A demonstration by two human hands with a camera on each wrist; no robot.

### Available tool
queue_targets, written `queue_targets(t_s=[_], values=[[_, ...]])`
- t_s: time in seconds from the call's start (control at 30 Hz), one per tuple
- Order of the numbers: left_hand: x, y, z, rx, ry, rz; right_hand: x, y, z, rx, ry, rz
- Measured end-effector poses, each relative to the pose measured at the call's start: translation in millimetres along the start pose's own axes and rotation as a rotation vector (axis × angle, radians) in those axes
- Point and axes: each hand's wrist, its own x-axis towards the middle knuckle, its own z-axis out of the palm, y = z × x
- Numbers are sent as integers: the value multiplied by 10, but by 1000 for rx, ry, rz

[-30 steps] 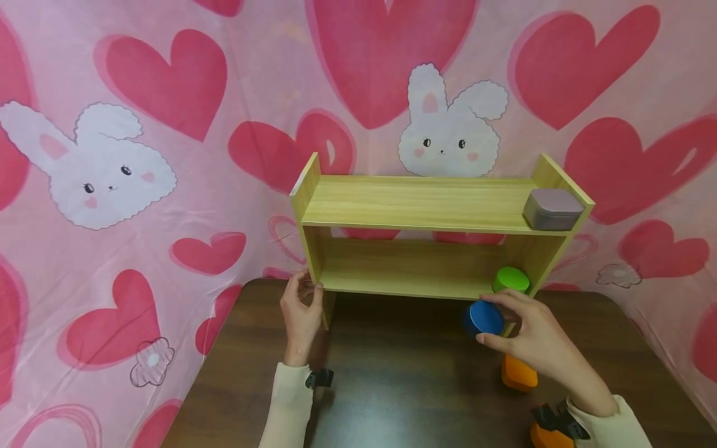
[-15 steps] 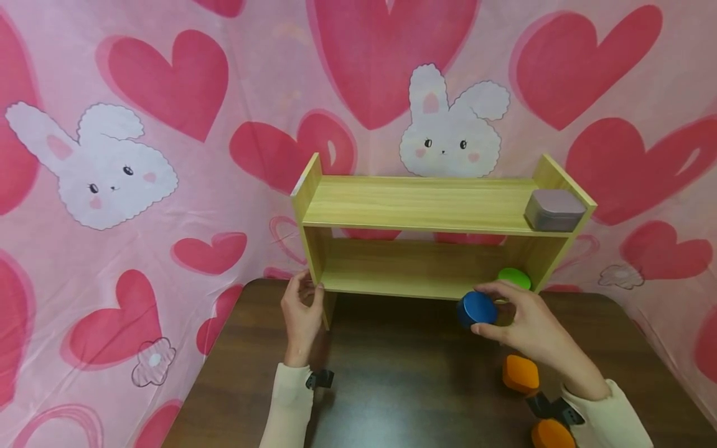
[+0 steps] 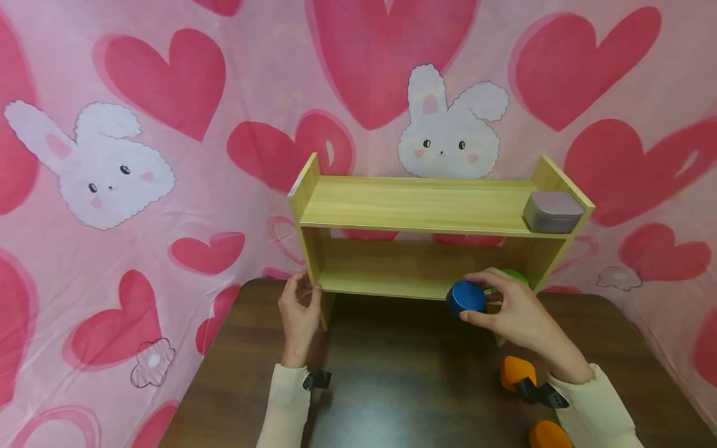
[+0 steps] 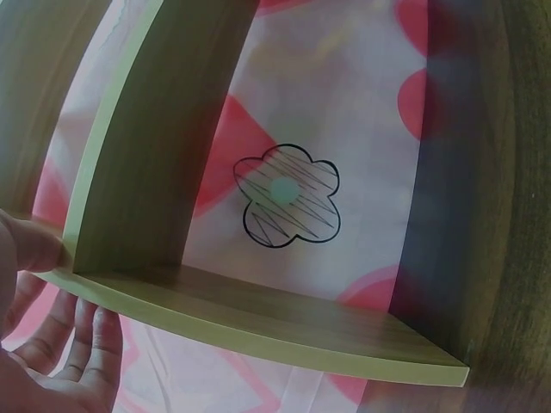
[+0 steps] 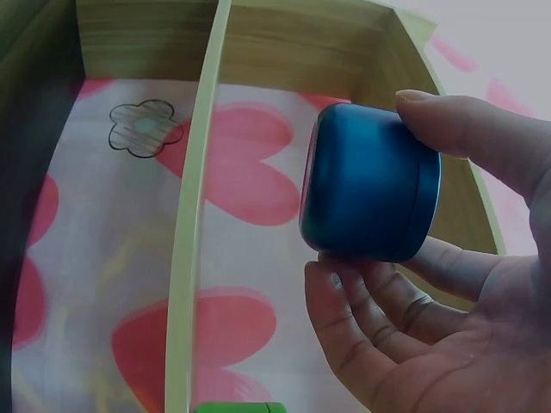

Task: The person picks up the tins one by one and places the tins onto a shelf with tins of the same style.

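A small round blue tin is held by my right hand, thumb on one side and fingers on the other. In the head view it overlaps the front edge of the lower board of a two-tier wooden shelf. The right wrist view shows the smooth wall of the tin between thumb and fingertips. At the shelf's left side, my left hand grips the upright where the lower board meets it. In the left wrist view, the thumb and fingers of that hand lie on either side of this wooden edge.
A greyish-pink box sits at the right end of the top board. Below it, a green round tin is partly hidden behind my right hand. Two orange tins stand on the dark wooden table, near my right wrist.
My right hand has moved left and slightly up with the blue tin, from beside the green one towards the lower board. My left hand keeps its place on the shelf.
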Motion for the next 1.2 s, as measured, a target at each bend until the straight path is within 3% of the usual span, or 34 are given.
queue_targets(t_s=[0.2, 0.33, 0.57, 0.77, 1.2], values=[[2, 262, -63, -4, -24, -16, 84, -20, 20, -3, -16, 10], [2, 320, -69, 0, -32, -25, 126, -49, 23, 1, -24, 23], [6, 105, -38, 4, -10, -26, 218, -91, 66, 3, -25, 41], [7, -55, -59, -27, -37, -31, 265, -84, 133, 24, -14, 50], [-5, 59, -31, -5, -12, -33, 485, -171, 269, 96, -42, 89]])
